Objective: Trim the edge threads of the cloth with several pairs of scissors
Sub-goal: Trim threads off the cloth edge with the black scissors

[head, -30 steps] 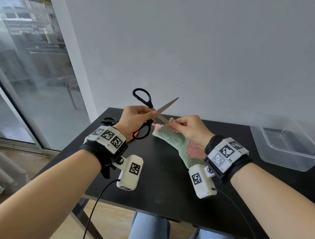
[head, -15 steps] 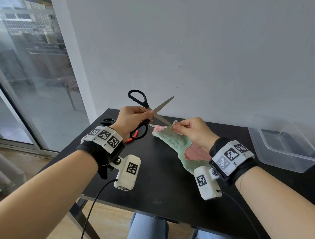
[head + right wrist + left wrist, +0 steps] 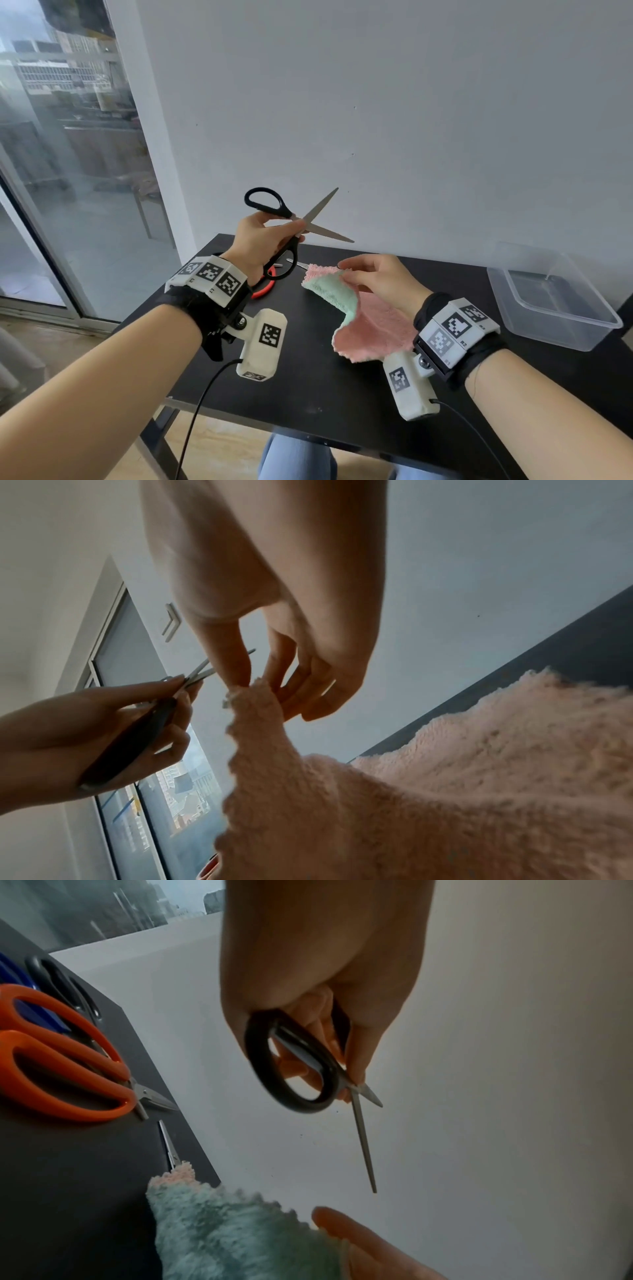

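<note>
My left hand [image 3: 263, 240] grips the black-handled scissors [image 3: 294, 222], blades spread apart, raised above the table's far left. In the left wrist view the fingers pass through the black handle loop [image 3: 294, 1064] and one blade [image 3: 365, 1145] points down toward the cloth. My right hand [image 3: 376, 277] pinches the top edge of a fluffy cloth [image 3: 356, 308], green on one face and pink on the other; its lower part lies on the black table [image 3: 308, 387]. The right wrist view shows thumb and fingers pinching the pink cloth [image 3: 260, 696]. The blades are apart from the cloth.
Orange-handled scissors [image 3: 65, 1058] lie at the table's far left, with blue-handled [image 3: 13, 974] and dark-handled scissors [image 3: 61, 988] behind them and a small thin pair [image 3: 169, 1145] by the cloth. A clear plastic tub [image 3: 548, 298] stands at the right. White wall behind, glass door left.
The left hand has lifted the scissors up and away from the cloth edge. The right hand has lowered and turned the cloth, so more of its pink face shows.
</note>
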### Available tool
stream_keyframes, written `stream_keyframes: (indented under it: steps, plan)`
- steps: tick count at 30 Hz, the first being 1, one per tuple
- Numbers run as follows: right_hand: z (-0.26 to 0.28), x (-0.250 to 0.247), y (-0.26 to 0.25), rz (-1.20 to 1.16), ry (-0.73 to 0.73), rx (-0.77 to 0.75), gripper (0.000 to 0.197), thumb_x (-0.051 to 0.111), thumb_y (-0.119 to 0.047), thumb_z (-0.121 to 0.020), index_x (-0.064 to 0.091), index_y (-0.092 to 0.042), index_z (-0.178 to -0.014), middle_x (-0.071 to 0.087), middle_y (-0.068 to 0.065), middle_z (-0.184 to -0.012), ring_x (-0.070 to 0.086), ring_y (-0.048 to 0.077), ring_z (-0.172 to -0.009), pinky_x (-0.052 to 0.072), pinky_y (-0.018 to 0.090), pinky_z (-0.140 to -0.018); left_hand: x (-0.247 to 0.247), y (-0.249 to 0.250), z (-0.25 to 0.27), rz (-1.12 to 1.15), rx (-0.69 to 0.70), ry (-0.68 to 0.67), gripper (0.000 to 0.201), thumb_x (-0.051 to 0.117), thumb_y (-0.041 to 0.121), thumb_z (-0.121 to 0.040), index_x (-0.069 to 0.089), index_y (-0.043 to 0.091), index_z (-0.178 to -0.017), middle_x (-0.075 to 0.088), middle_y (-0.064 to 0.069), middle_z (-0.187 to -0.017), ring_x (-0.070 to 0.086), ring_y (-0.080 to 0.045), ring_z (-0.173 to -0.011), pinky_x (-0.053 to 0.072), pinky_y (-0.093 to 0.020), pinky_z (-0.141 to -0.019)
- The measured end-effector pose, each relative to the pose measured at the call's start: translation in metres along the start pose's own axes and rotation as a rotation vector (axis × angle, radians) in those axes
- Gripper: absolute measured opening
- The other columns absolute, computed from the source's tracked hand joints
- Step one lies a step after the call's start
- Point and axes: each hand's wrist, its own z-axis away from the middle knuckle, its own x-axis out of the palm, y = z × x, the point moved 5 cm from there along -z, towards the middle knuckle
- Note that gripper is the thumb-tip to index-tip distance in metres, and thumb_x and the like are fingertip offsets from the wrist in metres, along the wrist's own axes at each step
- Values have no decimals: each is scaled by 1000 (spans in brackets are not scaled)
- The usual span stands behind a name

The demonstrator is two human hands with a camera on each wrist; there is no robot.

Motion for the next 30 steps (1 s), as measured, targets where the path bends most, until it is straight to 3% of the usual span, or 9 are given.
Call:
stream_keyframes:
  steps: [3, 7, 10, 17, 22, 25, 30]
  plan:
    - [6, 5, -7, -37, 27, -23, 16, 71, -21, -84, 70, -18, -100, 70, 0, -101, 63, 11, -96, 49, 25, -91, 7, 2, 3, 44, -3, -13, 16, 76, 6, -76, 64, 7, -86, 72, -11, -78, 71, -21, -72, 56, -35, -84]
    - [12, 19, -20, -194, 25, -53, 14, 66, -24, -88, 71, -12, -93, 72, 5, -91, 67, 13, -84, 51, 24, -82, 20, 7, 10, 81, 6, -21, 11, 75, 6, -78, 65, 7, -82, 71, -11, -80, 72, -16, -68, 56, -23, -64]
    - [15, 28, -29, -320, 20, -52, 13, 70, -22, -84, 71, -10, -88, 73, 8, -84, 68, 17, -78, 54, 28, -80, 32, 6, 14, 143, -24, -48, 17, 74, 5, -79, 59, 9, -87, 70, -8, -75, 72, -15, -70, 53, -22, -53]
    - [17, 21, -34, -365, 64, -64, 18, 71, -8, -82, 71, 0, -98, 71, 13, -83, 68, 14, -73, 56, 20, -67, 45, 6, 20, 180, -25, -162, 24, 71, 1, -80, 54, 6, -97, 66, -13, -80, 71, -20, -78, 58, -31, -65]
    - [21, 4, -28, -297, 83, -38, 23, 74, -3, -77, 72, 2, -99, 72, 15, -89, 69, 17, -72, 57, 24, -67, 35, 14, 19, 182, -20, -165, 23, 72, 2, -79, 63, 9, -99, 71, -14, -93, 70, -26, -86, 56, -25, -66]
    - [22, -5, -26, -299, 104, -32, 23, 74, -1, -77, 72, 1, -99, 73, 13, -88, 69, 15, -69, 57, 22, -64, 24, 20, 16, 211, -14, -89, 8, 70, 10, -84, 66, 9, -91, 73, -13, -92, 72, -23, -82, 57, -25, -66]
    - [20, -15, -26, -337, 184, -49, 15, 75, -2, -76, 74, -4, -91, 74, 13, -83, 70, 20, -71, 59, 27, -71, 19, 17, 14, 73, -47, -90, 9, 67, -3, -82, 68, 5, -87, 72, -9, -76, 71, -13, -60, 56, -20, -55]
